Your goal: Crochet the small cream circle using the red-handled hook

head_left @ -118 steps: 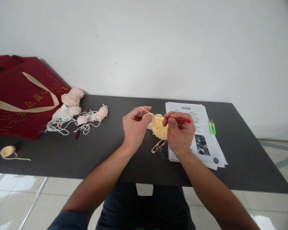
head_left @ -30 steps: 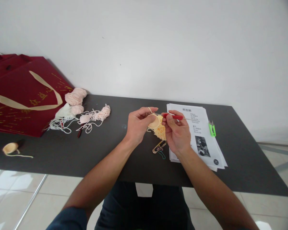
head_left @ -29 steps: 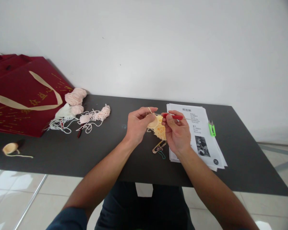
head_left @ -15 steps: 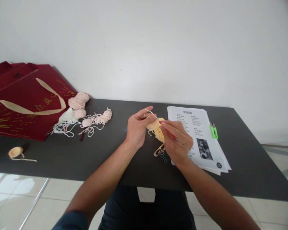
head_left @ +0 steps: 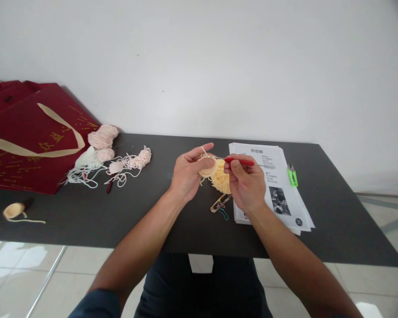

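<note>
My left hand (head_left: 187,174) pinches a small round crocheted piece (head_left: 208,167) of pale yellow yarn, with a strand looped over the raised forefinger. My right hand (head_left: 247,183) grips a red-handled crochet hook (head_left: 240,161), held level with its tip at the crocheted piece. Behind and below the two hands a loose heap of yellow yarn (head_left: 220,179) lies on the dark table (head_left: 126,212). Both hands hover just above the table top.
Printed sheets (head_left: 278,185) lie right of my hands, with green thread snips (head_left: 291,175) on their far edge. Stitch markers (head_left: 220,205) lie near my right wrist. Pink and white yarn bundles (head_left: 109,159), a dark red paper bag (head_left: 29,137) and a small yarn piece (head_left: 15,211) occupy the left.
Half a second ago the hook pointed down and away across my right hand; now it is level again with its tip at the crocheted piece. The view has shifted slightly.
</note>
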Demonstrator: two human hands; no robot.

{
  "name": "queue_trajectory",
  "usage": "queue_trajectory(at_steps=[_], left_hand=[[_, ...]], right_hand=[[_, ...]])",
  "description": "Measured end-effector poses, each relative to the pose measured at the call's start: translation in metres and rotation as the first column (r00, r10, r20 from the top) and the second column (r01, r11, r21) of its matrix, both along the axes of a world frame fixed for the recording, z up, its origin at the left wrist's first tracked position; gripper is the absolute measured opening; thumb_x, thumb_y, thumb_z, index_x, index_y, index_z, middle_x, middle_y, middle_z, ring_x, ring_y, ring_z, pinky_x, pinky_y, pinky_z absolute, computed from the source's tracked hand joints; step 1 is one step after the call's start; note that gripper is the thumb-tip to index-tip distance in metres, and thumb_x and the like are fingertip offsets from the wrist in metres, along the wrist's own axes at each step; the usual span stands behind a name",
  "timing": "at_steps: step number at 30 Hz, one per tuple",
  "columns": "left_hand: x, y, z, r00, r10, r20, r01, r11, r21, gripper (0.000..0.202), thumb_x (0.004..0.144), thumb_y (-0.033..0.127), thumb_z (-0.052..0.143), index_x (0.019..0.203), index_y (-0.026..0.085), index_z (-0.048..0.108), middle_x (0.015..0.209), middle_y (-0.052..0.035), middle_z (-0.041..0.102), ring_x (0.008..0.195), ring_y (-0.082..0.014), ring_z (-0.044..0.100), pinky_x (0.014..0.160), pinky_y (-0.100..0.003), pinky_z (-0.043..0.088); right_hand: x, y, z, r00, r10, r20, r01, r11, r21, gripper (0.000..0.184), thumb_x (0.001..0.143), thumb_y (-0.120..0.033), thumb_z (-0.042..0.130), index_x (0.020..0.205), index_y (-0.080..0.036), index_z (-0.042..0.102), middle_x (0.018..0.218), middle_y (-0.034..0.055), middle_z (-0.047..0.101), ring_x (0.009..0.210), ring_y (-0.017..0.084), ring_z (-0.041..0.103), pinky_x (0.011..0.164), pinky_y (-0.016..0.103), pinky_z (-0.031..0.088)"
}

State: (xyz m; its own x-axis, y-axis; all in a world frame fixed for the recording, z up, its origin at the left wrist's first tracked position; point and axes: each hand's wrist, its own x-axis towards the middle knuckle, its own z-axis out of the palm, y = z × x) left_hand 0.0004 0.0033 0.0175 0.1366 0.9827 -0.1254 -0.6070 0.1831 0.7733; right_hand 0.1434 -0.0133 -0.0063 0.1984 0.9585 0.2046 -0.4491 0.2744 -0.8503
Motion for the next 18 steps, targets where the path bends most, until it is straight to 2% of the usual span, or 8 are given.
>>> queue_trajectory(at_steps=[4,10,15,18], left_hand=[[0.0014,-0.0015,-0.0005,0.999,0.005,-0.040,-0.005,1.000,-0.003,0.048,0.059,0.014,0.089,0.106,0.018,0.081,0.080,0.0005,0.074,0.066,-0.0083,0.062,0.069,-0.024,0.048],[-0.0006,0.0000,-0.0009,0.998,0.021,-0.055,-0.018,0.999,0.044,0.046,0.060,0.014,0.085,0.105,0.019,0.081,0.074,0.0027,0.068,0.063,-0.0059,0.057,0.065,-0.022,0.044],[-0.0026,0.0005,-0.0014,0.998,0.020,-0.060,-0.017,0.998,0.064,0.044,0.061,0.013,0.083,0.105,0.020,0.082,0.075,0.0012,0.068,0.064,-0.0075,0.055,0.064,-0.023,0.043],[-0.0044,0.0009,-0.0021,0.997,0.010,-0.075,-0.004,0.996,0.090,0.043,0.061,0.013,0.080,0.104,0.020,0.083,0.070,0.0016,0.064,0.060,-0.0081,0.050,0.059,-0.024,0.038]], right_hand=[[0.0048,0.0016,0.0030,1.000,0.014,-0.015,-0.013,0.999,0.045,0.012,0.079,-0.026,0.086,0.085,-0.026,0.075,0.089,-0.0021,0.075,0.069,0.009,0.065,0.064,0.023,0.055],[0.0102,0.0040,0.0033,0.999,-0.005,0.042,0.001,0.995,0.098,0.015,0.082,-0.030,0.084,0.085,-0.026,0.069,0.089,-0.0032,0.071,0.067,0.008,0.060,0.064,0.025,0.052],[0.0108,0.0032,0.0072,0.999,-0.019,0.029,0.015,0.991,0.132,0.016,0.080,-0.028,0.086,0.084,-0.026,0.071,0.086,-0.0028,0.071,0.065,0.009,0.060,0.062,0.026,0.050],[0.0106,0.0015,0.0092,0.997,-0.050,0.065,0.040,0.987,0.153,0.019,0.078,-0.032,0.088,0.084,-0.026,0.071,0.085,-0.0025,0.072,0.064,0.010,0.061,0.060,0.027,0.050]])
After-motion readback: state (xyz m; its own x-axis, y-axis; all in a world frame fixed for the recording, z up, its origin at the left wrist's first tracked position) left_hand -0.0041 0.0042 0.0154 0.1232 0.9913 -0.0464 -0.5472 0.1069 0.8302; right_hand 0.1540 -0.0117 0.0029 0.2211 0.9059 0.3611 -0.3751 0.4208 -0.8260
